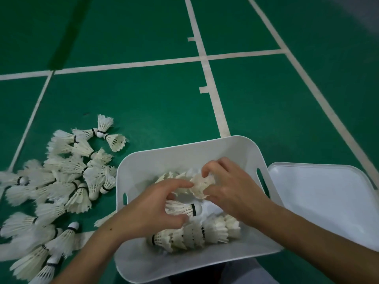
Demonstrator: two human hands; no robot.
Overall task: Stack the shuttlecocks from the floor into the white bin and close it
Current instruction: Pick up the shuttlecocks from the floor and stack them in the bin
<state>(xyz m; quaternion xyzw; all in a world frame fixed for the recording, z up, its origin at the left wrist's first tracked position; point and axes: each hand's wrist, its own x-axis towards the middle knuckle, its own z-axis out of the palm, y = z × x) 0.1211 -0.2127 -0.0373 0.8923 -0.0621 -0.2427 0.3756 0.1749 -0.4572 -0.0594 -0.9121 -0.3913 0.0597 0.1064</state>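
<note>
Green court flooring [143, 103] crossed by pale lines is seen from the head view, with the white bin [184, 154] set upon it as landmark. Over the bin, a shuttlecock [202, 186] is pinched by the right hand [229, 185] at its feathers, while the left hand [151, 206] is closed around a second shuttlecock [184, 209] below it. Nesting one into the other is judged to be the step in hand. Inside the bin, toward its near wall, a nested row [196, 232] is laid. Left of the bin, many loose shuttlecocks [61, 181] are scattered. Right of the bin, the lid [324, 201] is lying flat. Next, cork-to-skirt alignment is likely required.
</note>
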